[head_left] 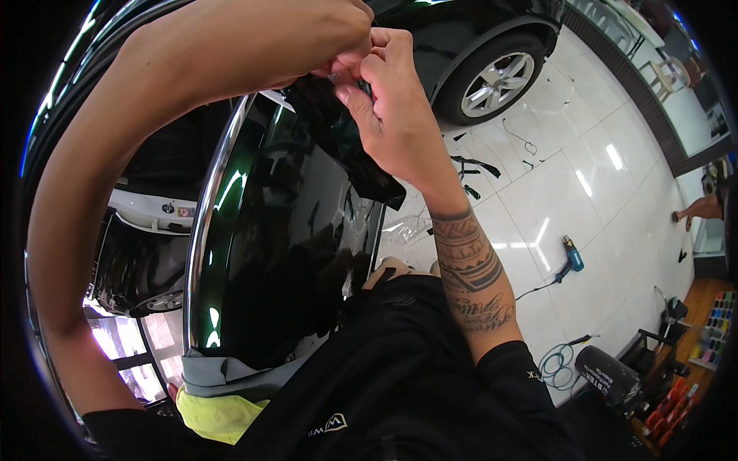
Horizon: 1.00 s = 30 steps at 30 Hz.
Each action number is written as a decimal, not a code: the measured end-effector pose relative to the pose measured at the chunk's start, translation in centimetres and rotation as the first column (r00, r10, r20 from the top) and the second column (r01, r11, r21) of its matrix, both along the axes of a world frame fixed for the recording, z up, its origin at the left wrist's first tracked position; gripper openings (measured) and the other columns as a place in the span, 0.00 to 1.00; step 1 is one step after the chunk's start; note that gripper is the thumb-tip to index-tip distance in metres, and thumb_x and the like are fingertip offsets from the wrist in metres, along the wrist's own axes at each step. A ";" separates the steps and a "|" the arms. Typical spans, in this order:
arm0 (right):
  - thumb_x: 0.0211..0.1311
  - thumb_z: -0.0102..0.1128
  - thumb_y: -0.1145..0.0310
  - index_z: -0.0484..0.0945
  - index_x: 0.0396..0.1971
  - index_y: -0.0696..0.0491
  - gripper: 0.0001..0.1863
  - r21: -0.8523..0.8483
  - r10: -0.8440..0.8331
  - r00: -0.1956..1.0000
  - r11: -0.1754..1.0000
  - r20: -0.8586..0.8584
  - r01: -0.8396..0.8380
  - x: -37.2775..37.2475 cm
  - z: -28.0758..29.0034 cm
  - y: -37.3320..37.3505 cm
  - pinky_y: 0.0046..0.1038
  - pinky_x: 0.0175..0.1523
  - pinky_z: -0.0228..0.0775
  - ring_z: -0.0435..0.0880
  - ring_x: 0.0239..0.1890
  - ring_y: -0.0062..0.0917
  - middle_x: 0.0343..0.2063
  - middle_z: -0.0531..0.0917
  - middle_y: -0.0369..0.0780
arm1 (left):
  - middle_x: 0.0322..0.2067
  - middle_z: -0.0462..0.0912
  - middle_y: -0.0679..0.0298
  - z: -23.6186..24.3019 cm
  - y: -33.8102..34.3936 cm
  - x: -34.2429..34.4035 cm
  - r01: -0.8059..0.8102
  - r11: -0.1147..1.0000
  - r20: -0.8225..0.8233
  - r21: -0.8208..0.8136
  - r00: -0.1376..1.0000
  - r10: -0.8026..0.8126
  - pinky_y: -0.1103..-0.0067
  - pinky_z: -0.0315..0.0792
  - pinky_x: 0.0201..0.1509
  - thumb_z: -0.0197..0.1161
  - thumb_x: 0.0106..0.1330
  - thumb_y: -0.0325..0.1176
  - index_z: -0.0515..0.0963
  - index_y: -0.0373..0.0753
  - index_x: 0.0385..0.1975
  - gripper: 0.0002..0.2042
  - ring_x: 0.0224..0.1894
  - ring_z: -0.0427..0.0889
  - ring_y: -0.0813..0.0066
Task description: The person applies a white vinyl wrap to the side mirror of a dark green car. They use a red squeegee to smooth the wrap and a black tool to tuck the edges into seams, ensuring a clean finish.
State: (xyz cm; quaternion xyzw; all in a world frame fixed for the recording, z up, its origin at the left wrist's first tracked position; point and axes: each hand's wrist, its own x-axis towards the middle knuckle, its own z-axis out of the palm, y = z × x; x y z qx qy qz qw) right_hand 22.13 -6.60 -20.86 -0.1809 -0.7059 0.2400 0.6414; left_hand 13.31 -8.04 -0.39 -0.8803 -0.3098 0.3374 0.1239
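A crumpled strip of dark window film (338, 142) hangs from between my two hands, in front of a car door's tinted glass (269, 223). My right hand (396, 104) is closed, its thumb and fingers pinching at the film's upper end. Against it, my left hand (350, 50) is bent inward with its fingertips pressed together there; its wrist and back hide most of its fingers. A small clear piece shows between the fingertips. Chrome trim (206, 207) runs along the left side of the glass.
Grey cloth (223, 373) and yellow cloth (215, 415) lie at the door's near end. Right of the car wheel (500, 81), film scraps (477, 165) litter the tiles. A corded blue heat gun (570, 260), coiled hose (560, 361) and black cylinder (607, 376) are farther right, with someone's leg (701, 209) beyond.
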 end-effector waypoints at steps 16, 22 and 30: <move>0.60 0.65 0.71 0.80 0.36 0.61 0.09 -0.205 -0.076 0.997 0.976 0.026 0.080 -0.5 0.8 -0.8 0.27 0.42 0.69 0.74 0.42 0.27 0.48 0.68 0.39 | 0.35 0.82 0.52 0.2 1.1 -0.9 0.163 0.985 0.079 -0.064 0.984 -0.158 0.70 0.76 0.48 0.59 0.64 0.26 0.80 0.28 0.39 0.09 0.41 0.81 0.60; 0.62 0.64 0.70 0.82 0.40 0.57 0.09 -0.171 0.156 0.987 0.973 -0.029 -0.159 0.1 0.7 0.8 0.27 0.54 0.70 0.75 0.47 0.27 0.50 0.67 0.38 | 0.33 0.77 0.63 -2.4 0.1 -2.5 0.175 0.973 0.232 0.153 0.950 -0.208 0.69 0.71 0.48 0.66 0.52 0.19 0.78 0.35 0.31 0.08 0.43 0.76 0.64; 0.59 0.68 0.70 0.84 0.36 0.53 0.07 -0.191 0.246 0.969 0.952 0.017 -0.238 0.8 0.6 1.4 0.32 0.52 0.72 0.68 0.52 0.32 0.51 0.65 0.39 | 0.32 0.82 0.56 -1.7 1.3 -1.4 0.067 0.992 -0.085 0.107 0.995 -0.058 0.65 0.71 0.51 0.67 0.54 0.24 0.81 0.35 0.36 0.09 0.42 0.79 0.58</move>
